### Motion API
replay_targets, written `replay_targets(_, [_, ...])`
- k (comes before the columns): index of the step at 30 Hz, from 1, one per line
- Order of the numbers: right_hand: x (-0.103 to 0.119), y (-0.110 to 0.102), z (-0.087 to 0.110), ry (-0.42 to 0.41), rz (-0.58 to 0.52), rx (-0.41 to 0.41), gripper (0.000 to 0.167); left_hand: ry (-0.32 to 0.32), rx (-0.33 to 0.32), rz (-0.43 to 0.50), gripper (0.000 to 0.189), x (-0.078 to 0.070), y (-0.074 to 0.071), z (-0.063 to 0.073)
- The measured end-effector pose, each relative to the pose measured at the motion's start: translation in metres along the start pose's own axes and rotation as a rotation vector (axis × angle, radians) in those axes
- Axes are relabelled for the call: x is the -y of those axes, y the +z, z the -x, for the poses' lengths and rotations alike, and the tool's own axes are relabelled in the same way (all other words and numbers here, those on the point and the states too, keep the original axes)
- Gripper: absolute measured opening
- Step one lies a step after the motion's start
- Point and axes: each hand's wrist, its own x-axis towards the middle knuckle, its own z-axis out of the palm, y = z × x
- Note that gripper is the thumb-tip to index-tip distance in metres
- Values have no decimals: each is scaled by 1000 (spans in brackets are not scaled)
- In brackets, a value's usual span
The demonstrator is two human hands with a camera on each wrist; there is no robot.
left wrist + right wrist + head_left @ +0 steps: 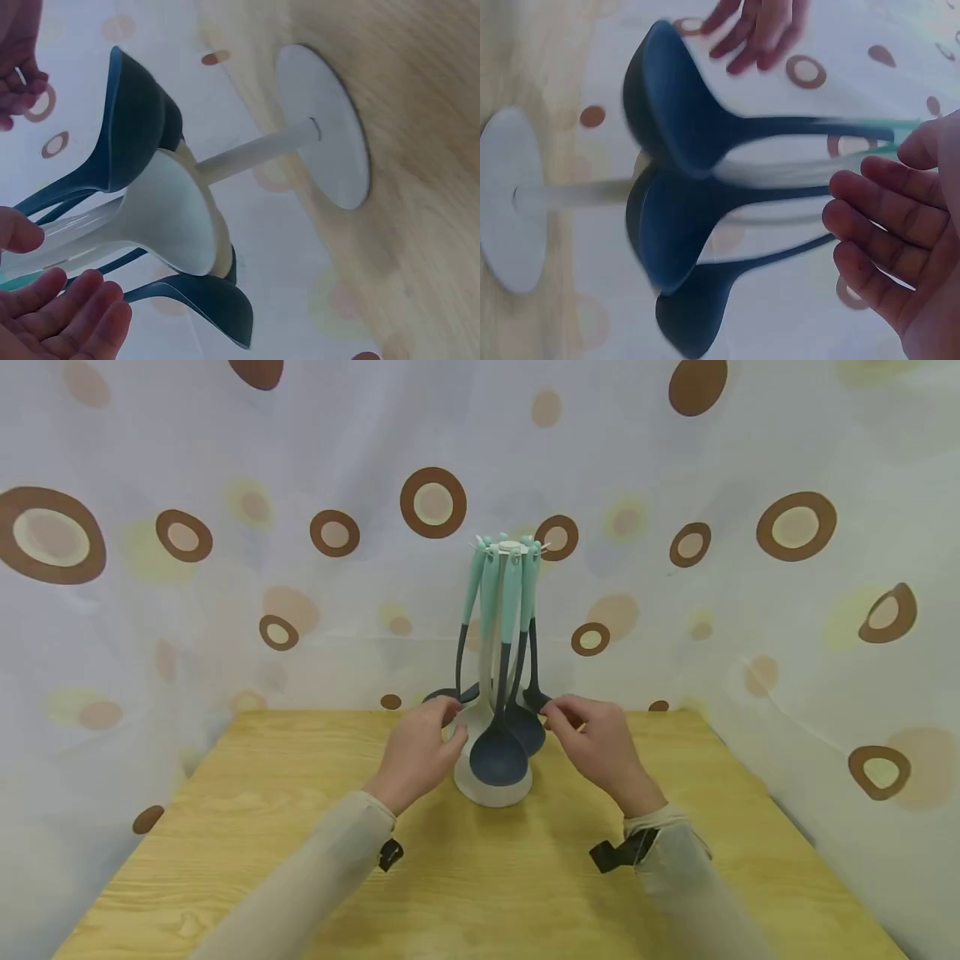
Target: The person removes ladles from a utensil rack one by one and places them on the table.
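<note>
A white utensil stand (pixel 491 793) with a round base and a central pole stands upright. Several utensils with mint green handles (pixel 511 597) hang round its top. At the front is a dark blue ladle (pixel 498 758), with a second dark ladle (pixel 529 732) just behind it. A white ladle (pixel 171 214) hangs on the left side. My left hand (pixel 422 745) is beside the white ladle, fingers loosely bent and gripping nothing. On the other side, my right hand (pixel 596 742) has its fingertips near a dark utensil head (pixel 536 699), palm and fingers (pixel 877 221) relaxed.
The stand rests toward the far side of a light wooden table (pixel 300 827). Behind and at both sides hangs a pale curtain (pixel 337 443) with brown ring patterns. A black strap (pixel 624 852) is round the right wrist.
</note>
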Motion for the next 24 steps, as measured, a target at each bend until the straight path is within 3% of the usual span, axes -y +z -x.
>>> replay_targets(2, [7, 3, -3, -21, -39, -27, 17, 3, -26, 48, 26, -4, 4, -9])
replay_targets(6, [15, 6, -2, -46, -45, 7, 17, -13, -59, 108, 27, -13, 10, -26])
replay_targets(14, [10, 5, 6, -30, -19, 50, 18, -63, -33, 239, 36, -20, 15, -57])
replay_targets(19, [3, 6, 8, -38, 15, 63, 17, -132, 8, 247, 39, -19, 19, -67])
replay_targets(24, [0, 4, 9, -39, 24, 78, 15, -180, 34, 223, 20, -20, 25, -72])
